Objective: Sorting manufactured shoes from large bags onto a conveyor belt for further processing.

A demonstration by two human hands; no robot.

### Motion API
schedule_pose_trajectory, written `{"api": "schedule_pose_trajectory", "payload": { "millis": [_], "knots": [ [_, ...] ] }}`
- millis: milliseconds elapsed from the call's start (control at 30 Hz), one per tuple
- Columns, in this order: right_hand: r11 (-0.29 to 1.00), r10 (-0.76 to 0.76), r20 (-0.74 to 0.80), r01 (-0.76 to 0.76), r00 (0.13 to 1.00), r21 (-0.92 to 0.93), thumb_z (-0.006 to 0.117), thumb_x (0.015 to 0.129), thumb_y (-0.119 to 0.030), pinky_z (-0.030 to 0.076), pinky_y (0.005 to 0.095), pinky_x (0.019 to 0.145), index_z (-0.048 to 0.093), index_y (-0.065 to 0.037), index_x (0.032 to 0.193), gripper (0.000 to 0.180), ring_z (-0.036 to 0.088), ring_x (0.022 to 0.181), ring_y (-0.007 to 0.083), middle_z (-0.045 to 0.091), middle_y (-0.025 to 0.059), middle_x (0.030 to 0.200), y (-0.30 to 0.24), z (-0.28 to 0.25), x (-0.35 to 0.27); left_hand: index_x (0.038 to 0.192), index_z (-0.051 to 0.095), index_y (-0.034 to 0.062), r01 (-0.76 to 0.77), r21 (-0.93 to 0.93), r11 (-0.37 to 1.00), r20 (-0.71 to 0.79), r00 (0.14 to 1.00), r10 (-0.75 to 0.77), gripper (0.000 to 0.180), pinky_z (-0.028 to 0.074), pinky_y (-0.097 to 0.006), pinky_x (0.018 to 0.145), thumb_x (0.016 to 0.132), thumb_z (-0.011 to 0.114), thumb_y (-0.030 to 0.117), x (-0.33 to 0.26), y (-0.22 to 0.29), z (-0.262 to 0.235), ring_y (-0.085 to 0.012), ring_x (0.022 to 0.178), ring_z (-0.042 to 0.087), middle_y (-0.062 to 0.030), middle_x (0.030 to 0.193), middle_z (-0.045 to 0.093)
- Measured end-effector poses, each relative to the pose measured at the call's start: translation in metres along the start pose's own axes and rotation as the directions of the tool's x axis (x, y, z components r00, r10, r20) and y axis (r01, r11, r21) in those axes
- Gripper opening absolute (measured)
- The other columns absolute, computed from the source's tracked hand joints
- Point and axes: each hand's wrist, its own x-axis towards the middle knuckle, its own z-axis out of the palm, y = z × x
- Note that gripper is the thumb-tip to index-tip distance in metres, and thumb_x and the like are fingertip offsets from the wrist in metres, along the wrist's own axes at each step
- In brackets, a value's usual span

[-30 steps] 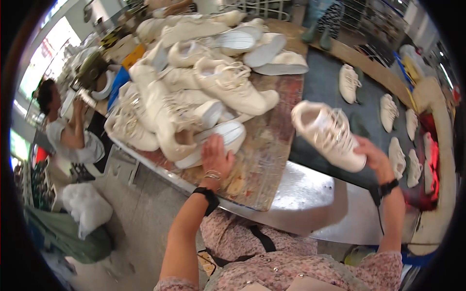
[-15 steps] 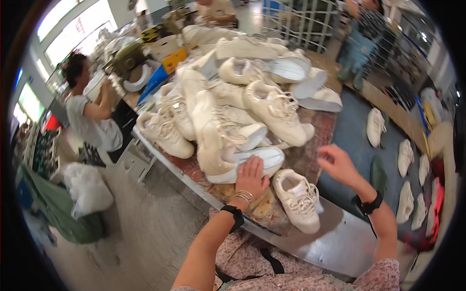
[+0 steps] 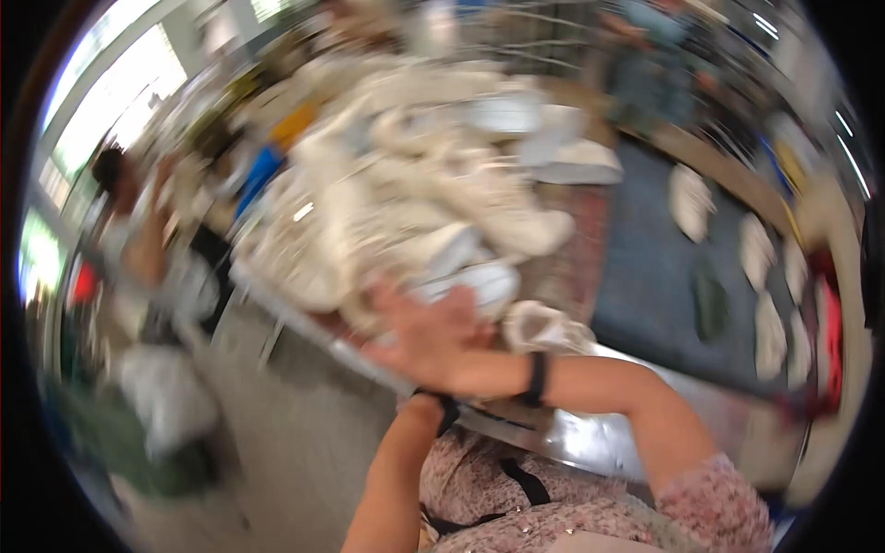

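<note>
My right forearm crosses over my left wrist, and my right hand [image 3: 415,334] is smeared by motion above the near edge of a heap of cream lace-up sneakers [image 3: 396,175]. Its fingers look stretched apart, with nothing visible in them. Mostly covered by it, my left hand [image 3: 472,324] lies by the pale sole [image 3: 484,284] of a shoe on its side; how its fingers are set is hidden. One separate sneaker [image 3: 546,327] stands just right of my hands, partly behind my right forearm.
The heap covers a worn board on a metal-edged table [image 3: 304,323]. To the right, a dark conveyor belt [image 3: 645,267] carries several cream shoes and a dark green shoe-shaped piece [image 3: 710,300]. A person [image 3: 129,221] is at the left; others are behind. White bags [image 3: 171,396] sit on the left floor.
My right hand has swung left from beside the belt, across my left wrist to the heap's near edge. The whole view has shifted and blurred.
</note>
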Motion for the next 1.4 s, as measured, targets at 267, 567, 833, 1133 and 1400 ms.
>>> {"api": "schedule_pose_trajectory", "payload": {
  "millis": [267,567,833,1133,1400],
  "knots": [
    [0.995,-0.015,0.379,-0.026,0.925,0.101,0.067,0.075,-0.031,0.039,0.0422,0.090,0.058,-0.006,0.108,0.043,0.053,0.107,0.0307,0.060,0.0149,0.106,-0.005,-0.012,0.031,0.130,0.046,0.0008,-0.100,0.671,0.735,0.226,0.971,-0.074,0.059,0.026,-0.048,0.108,0.082,0.056,0.032,0.003,-0.036,0.002,-0.0345,0.130,0.034,-0.0205,0.135,0.043],
    [0.885,0.249,-0.031,-0.240,0.968,-0.399,0.068,0.077,-0.021,0.043,0.0455,0.086,0.059,-0.003,0.104,0.033,0.053,0.100,0.0376,0.057,0.0205,0.106,0.069,-0.294,-0.191,0.132,0.038,-0.0034,-0.215,0.698,0.683,-0.031,0.944,0.328,0.059,0.025,-0.051,0.107,0.085,0.054,0.027,-0.016,0.009,-0.016,-0.0390,0.126,0.037,-0.0227,0.135,0.041],
    [0.254,0.873,-0.044,-0.529,0.485,-0.810,0.070,0.065,-0.014,0.047,0.0415,0.091,0.061,-0.001,0.102,0.041,0.055,0.106,0.0373,0.059,0.0230,0.108,0.193,-0.403,-0.359,0.133,0.038,0.0029,-0.230,0.654,0.721,-0.052,0.937,0.347,0.062,0.025,-0.048,0.106,0.080,0.058,0.028,0.008,0.006,0.006,-0.0345,0.126,0.037,-0.0175,0.136,0.041],
    [0.846,0.514,0.177,-0.462,0.839,-0.267,0.077,0.070,-0.030,0.040,0.0421,0.099,0.039,-0.001,0.136,0.081,0.046,0.122,0.0374,0.048,0.0230,0.131,0.042,-0.268,-0.206,0.135,0.031,0.0011,-0.248,0.652,0.716,-0.037,0.933,0.357,0.081,0.020,-0.047,0.108,0.071,0.069,0.034,-0.002,0.016,-0.016,-0.0322,0.133,0.029,-0.0172,0.140,0.035],
    [0.759,0.553,-0.024,-0.515,0.833,-0.399,0.080,0.062,-0.028,0.035,0.0414,0.104,0.025,-0.010,0.145,0.101,0.041,0.127,0.0354,0.037,0.0219,0.138,0.029,-0.133,-0.205,0.141,0.026,0.0000,-0.388,0.801,0.455,0.302,0.919,0.253,0.094,0.031,-0.045,0.106,0.066,0.077,0.021,0.009,0.038,-0.045,-0.0305,0.133,0.035,-0.0160,0.142,0.037]
  ]
}}
